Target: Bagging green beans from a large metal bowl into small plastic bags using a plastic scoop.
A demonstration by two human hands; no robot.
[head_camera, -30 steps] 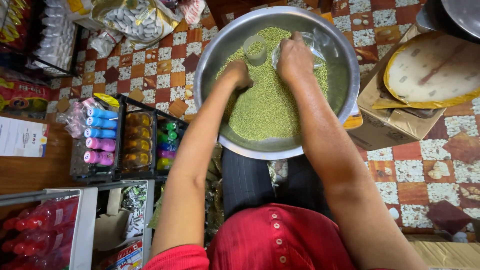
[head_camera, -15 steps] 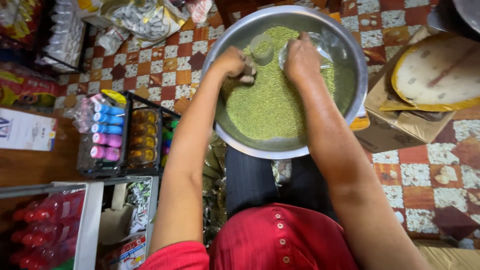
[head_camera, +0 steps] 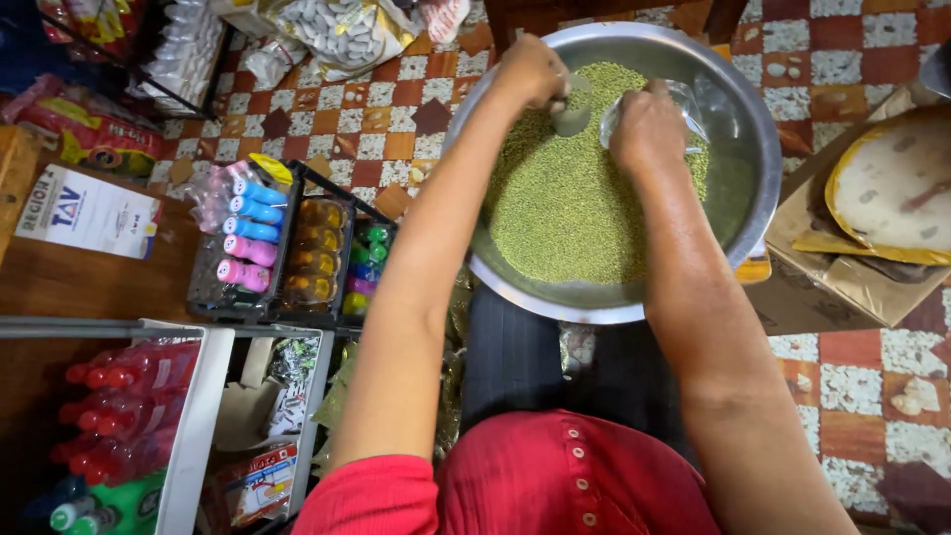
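- The fingers of the left hand [head_camera: 535, 71] are curled shut around a small metal scoop [head_camera: 573, 111], whose cup hangs just over the far part of the grain heap.
- The fingers of the right hand [head_camera: 649, 129] pinch closed on a clear plastic bag [head_camera: 693, 104], held at its mouth just right of the scoop; the bag's crumpled film lies against the grains.
- Both hands sit over a mound of small green lentil-like grains [head_camera: 570, 208], which fills the left and middle of a wide, round, shiny steel basin [head_camera: 738, 149]; the basin's right wall is bare.
- The basin rests near the person's dark-clothed lap, on a floor of red-and-white checkered tiles [head_camera: 357, 109].
- Left of the basin stands a black crate of small coloured bottles [head_camera: 253, 248], pink and blue ones at its left end.
- Right of the basin, an open brown cardboard box [head_camera: 832, 287] holds a flat round yellow-rimmed tray [head_camera: 897, 188].
- Far left lies a clear sack of pale oval pieces [head_camera: 342, 35].
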